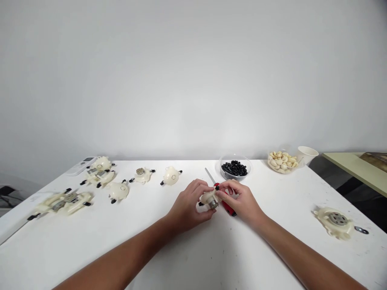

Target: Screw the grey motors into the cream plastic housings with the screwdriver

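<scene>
Over the middle of the table, my left hand (190,205) grips a cream plastic motor housing (207,197) with a round metal motor (213,204) facing down toward me. My right hand (242,201) pinches a small black rubber grommet (217,187) at the housing's upper right tab. Another black piece shows at the left tab, partly covered by my left fingers. Just beyond and beneath my right hand lies a screwdriver-like tool with a red handle (230,209), its metal shaft pointing away.
Several similar housings with black-tipped tabs (171,176) sit to the left, near a white remote (81,166). A clear bowl (221,169) holds small black pieces. At the back right are cream pieces (282,162) and a white cup (305,155). Another motor housing (328,223) lies right.
</scene>
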The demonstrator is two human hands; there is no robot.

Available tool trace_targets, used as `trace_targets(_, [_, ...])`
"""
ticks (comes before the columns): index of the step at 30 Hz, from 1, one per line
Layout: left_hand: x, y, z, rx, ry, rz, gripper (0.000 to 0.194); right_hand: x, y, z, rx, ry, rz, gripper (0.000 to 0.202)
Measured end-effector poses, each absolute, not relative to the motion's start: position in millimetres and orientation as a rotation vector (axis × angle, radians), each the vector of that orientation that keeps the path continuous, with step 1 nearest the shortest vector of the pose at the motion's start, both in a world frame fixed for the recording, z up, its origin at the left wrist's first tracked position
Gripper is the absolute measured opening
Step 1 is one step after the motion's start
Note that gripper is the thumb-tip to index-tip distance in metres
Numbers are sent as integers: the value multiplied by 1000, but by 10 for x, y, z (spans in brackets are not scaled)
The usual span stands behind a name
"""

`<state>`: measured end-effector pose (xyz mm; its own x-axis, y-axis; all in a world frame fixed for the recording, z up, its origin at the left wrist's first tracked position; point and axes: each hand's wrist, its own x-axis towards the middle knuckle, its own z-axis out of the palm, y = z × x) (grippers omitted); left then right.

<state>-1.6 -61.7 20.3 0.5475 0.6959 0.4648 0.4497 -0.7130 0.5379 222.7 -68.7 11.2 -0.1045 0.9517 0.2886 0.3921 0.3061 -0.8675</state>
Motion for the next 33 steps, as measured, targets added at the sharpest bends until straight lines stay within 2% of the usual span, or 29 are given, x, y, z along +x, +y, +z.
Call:
trace_targets(8, [1,-644,189,2460,935,928,40,2189,-701,39,-1159,-1475,1152,36])
trace_targets(14, [25,-624,215,2296,1093,869,72,2186,-717,47,-1173,-1494,1151,31])
trace_targets(19, [19,-608,232,2312,1105,705,55,2204,-732,93,-1250,-1606,969,24])
trace_targets(22, [0,-620,249,2274,1027,747,33,2201,-732,126,-1240,-1697,802,19])
trace_targets(27, [-5,-605,211,2102,1039,861,29,2191,-741,156,-1183,-1814,640,16])
trace_targets(33, [23,-553,173,1909,1073,935,28,2228,-744,171,-1136,-1938,614,21])
